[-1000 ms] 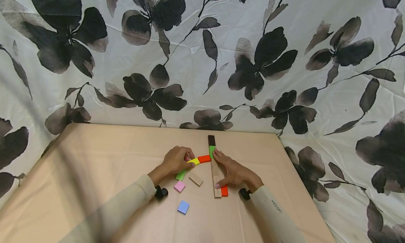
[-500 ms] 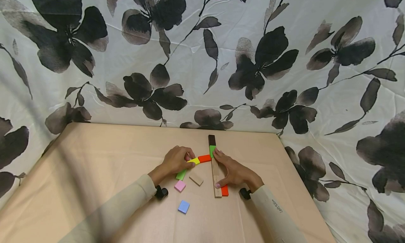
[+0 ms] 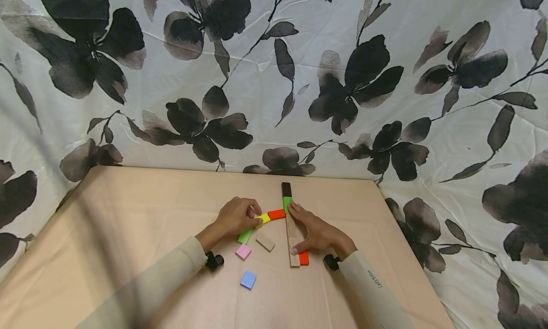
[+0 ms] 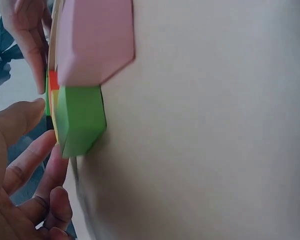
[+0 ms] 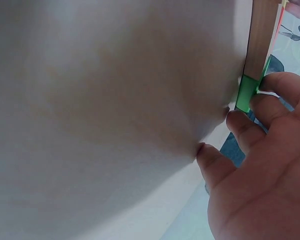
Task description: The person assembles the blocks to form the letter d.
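Note:
In the head view, my left hand has its thumb and forefinger at a yellow block, seemingly pinching it. A red block adjoins its far end; a green block lies at its near end. A pink block comes after the green one. My right hand spans a long wooden strip, thumb on its near part and fingertips by another green block. In the right wrist view, the fingers touch that green block; the others rest near the tabletop.
A black block continues the strip's line at the far end. Another red block sits right of the strip. A plain wooden block and a blue block lie nearer on the table. Flower-patterned cloth hangs behind.
My left hand has shifted slightly left, and the yellow block's near end has turned toward the green block, showing more of it. My right hand stays in place.

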Action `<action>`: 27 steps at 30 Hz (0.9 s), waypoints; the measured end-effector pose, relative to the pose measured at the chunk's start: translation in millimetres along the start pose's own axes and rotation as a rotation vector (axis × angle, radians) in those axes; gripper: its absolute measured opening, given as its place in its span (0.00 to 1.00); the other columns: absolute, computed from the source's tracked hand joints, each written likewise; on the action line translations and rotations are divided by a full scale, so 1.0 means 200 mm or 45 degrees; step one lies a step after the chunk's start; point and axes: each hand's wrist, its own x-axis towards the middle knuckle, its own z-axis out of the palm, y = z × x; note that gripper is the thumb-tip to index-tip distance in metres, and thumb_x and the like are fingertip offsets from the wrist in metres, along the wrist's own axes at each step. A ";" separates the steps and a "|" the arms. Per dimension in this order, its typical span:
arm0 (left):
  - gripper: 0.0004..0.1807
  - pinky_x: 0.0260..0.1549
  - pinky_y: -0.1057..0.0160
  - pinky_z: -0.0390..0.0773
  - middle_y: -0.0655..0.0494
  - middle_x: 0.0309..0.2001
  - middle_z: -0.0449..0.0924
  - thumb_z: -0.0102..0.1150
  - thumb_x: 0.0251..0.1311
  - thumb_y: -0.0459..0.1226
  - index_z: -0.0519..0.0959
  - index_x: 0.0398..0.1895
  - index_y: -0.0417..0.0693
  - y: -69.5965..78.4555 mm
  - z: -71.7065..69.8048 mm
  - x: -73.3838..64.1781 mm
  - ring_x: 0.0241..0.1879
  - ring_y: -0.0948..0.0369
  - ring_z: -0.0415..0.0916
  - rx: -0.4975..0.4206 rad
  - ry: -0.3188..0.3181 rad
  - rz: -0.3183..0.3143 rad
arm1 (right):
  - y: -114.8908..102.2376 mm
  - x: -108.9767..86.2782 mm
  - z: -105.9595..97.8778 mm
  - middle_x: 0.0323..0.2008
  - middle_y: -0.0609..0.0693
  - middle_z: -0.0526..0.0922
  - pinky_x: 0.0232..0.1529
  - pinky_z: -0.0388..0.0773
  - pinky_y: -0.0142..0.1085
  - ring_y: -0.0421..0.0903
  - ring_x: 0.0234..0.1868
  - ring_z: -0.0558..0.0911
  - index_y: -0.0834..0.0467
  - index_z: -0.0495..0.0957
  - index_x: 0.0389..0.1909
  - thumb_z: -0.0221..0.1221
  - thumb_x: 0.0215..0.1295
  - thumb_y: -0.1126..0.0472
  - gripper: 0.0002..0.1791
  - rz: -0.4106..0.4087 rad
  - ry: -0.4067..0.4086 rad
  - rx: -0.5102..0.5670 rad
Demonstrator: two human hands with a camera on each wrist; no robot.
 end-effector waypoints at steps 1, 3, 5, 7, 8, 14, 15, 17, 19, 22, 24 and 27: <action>0.12 0.37 0.61 0.68 0.61 0.28 0.78 0.79 0.59 0.45 0.88 0.43 0.54 0.00 -0.01 -0.01 0.37 0.60 0.71 0.008 0.007 -0.002 | 0.00 0.00 0.00 0.88 0.52 0.38 0.83 0.44 0.64 0.60 0.88 0.40 0.54 0.46 0.87 0.82 0.50 0.47 0.71 0.000 0.001 0.001; 0.14 0.38 0.60 0.69 0.60 0.30 0.79 0.80 0.58 0.46 0.88 0.43 0.55 -0.01 -0.02 -0.02 0.38 0.59 0.71 0.021 0.013 -0.004 | 0.00 0.00 0.00 0.88 0.52 0.38 0.83 0.44 0.64 0.61 0.88 0.40 0.55 0.45 0.87 0.82 0.50 0.47 0.71 -0.001 0.002 -0.001; 0.16 0.39 0.60 0.70 0.58 0.32 0.80 0.81 0.55 0.46 0.87 0.44 0.55 -0.01 -0.02 -0.04 0.39 0.59 0.70 0.041 0.021 0.000 | -0.01 0.00 0.00 0.88 0.52 0.38 0.83 0.44 0.64 0.60 0.88 0.40 0.55 0.45 0.87 0.82 0.49 0.48 0.71 0.001 0.002 -0.002; 0.19 0.40 0.60 0.69 0.57 0.34 0.79 0.82 0.53 0.48 0.86 0.45 0.55 -0.01 -0.01 -0.06 0.39 0.59 0.69 0.062 0.022 0.013 | -0.01 0.00 0.00 0.88 0.52 0.38 0.83 0.44 0.64 0.60 0.88 0.40 0.55 0.45 0.87 0.82 0.49 0.48 0.71 0.003 0.002 -0.006; 0.21 0.40 0.60 0.69 0.56 0.35 0.79 0.83 0.52 0.49 0.85 0.45 0.55 -0.01 -0.01 -0.07 0.40 0.59 0.69 0.071 0.023 0.022 | -0.01 0.00 0.00 0.88 0.52 0.38 0.83 0.44 0.64 0.60 0.88 0.40 0.55 0.45 0.87 0.82 0.49 0.48 0.72 0.002 0.001 -0.008; 0.25 0.39 0.60 0.67 0.55 0.35 0.77 0.87 0.45 0.50 0.82 0.42 0.55 0.02 0.03 -0.10 0.39 0.60 0.66 0.105 0.045 0.090 | -0.01 0.00 0.00 0.88 0.53 0.38 0.82 0.44 0.65 0.61 0.88 0.40 0.56 0.45 0.87 0.82 0.49 0.48 0.71 -0.003 -0.003 -0.001; 0.25 0.40 0.61 0.67 0.55 0.35 0.76 0.87 0.45 0.50 0.81 0.41 0.55 0.02 0.03 -0.10 0.39 0.60 0.66 0.107 0.045 0.093 | -0.01 0.00 0.00 0.88 0.53 0.38 0.82 0.44 0.64 0.61 0.88 0.40 0.56 0.45 0.87 0.82 0.49 0.48 0.71 -0.003 -0.003 -0.001; 0.25 0.40 0.61 0.66 0.55 0.35 0.76 0.87 0.45 0.49 0.80 0.39 0.55 0.02 0.03 -0.11 0.39 0.60 0.65 0.108 0.039 0.099 | -0.01 0.00 0.00 0.88 0.53 0.38 0.83 0.44 0.64 0.61 0.88 0.40 0.56 0.45 0.87 0.82 0.49 0.48 0.71 -0.002 -0.002 -0.001; 0.25 0.41 0.60 0.66 0.56 0.34 0.76 0.88 0.44 0.50 0.80 0.38 0.56 0.02 0.03 -0.11 0.39 0.60 0.65 0.116 0.028 0.104 | -0.01 0.00 0.00 0.88 0.53 0.38 0.82 0.44 0.64 0.61 0.88 0.40 0.56 0.46 0.87 0.82 0.49 0.48 0.71 -0.001 0.002 -0.002; 0.25 0.41 0.61 0.66 0.57 0.33 0.75 0.88 0.43 0.50 0.80 0.37 0.56 0.01 0.02 -0.12 0.38 0.60 0.65 0.138 0.016 0.120 | -0.01 0.00 0.00 0.88 0.53 0.38 0.82 0.45 0.64 0.61 0.88 0.40 0.56 0.46 0.87 0.82 0.49 0.48 0.71 -0.004 0.006 -0.006; 0.26 0.40 0.61 0.66 0.57 0.33 0.75 0.88 0.42 0.51 0.80 0.36 0.56 0.00 0.00 -0.13 0.37 0.60 0.65 0.155 0.018 0.133 | -0.01 0.00 0.00 0.88 0.53 0.38 0.83 0.45 0.64 0.61 0.88 0.40 0.56 0.46 0.87 0.82 0.49 0.48 0.71 -0.008 0.008 -0.007; 0.26 0.38 0.62 0.65 0.58 0.31 0.74 0.89 0.40 0.51 0.80 0.35 0.55 -0.03 -0.02 -0.13 0.36 0.60 0.64 0.182 0.018 0.140 | -0.01 0.00 0.00 0.88 0.52 0.38 0.83 0.45 0.64 0.60 0.88 0.40 0.56 0.46 0.87 0.83 0.49 0.48 0.71 -0.011 0.007 -0.005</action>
